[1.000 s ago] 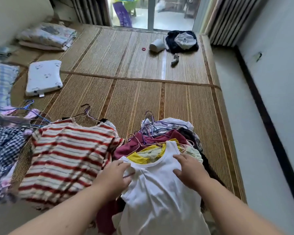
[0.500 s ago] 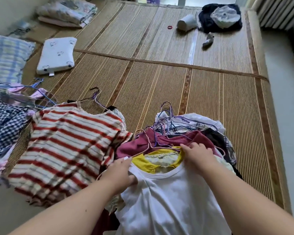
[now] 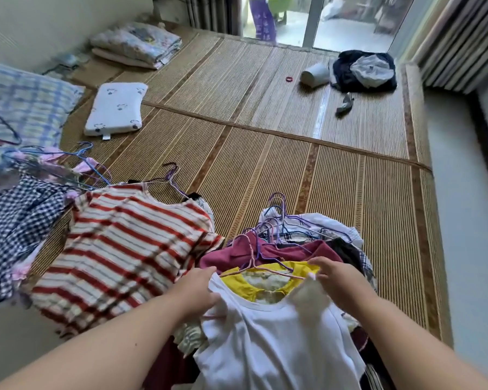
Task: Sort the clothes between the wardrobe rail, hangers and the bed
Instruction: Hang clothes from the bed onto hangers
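A woven bed mat (image 3: 265,164) carries the sorting. A red-striped shirt (image 3: 130,249) lies spread flat toward the mat's near left edge, apparently set apart as its own pile. A heap of hangered clothes (image 3: 293,249) crowds the middle of the near edge. A white top (image 3: 279,339) lies on that heap, its neckline over a yellow-collared garment (image 3: 237,282), seemingly being drawn off for sorting. A pink hanger (image 3: 254,266) crosses the yellow collar; whose it is cannot be told. The left hand (image 3: 195,291) clutches the top's nearer shoulder, fingers curled into cloth. The right hand (image 3: 338,280) pinches the opposite shoulder. The hands are apart, flanking the neckline.
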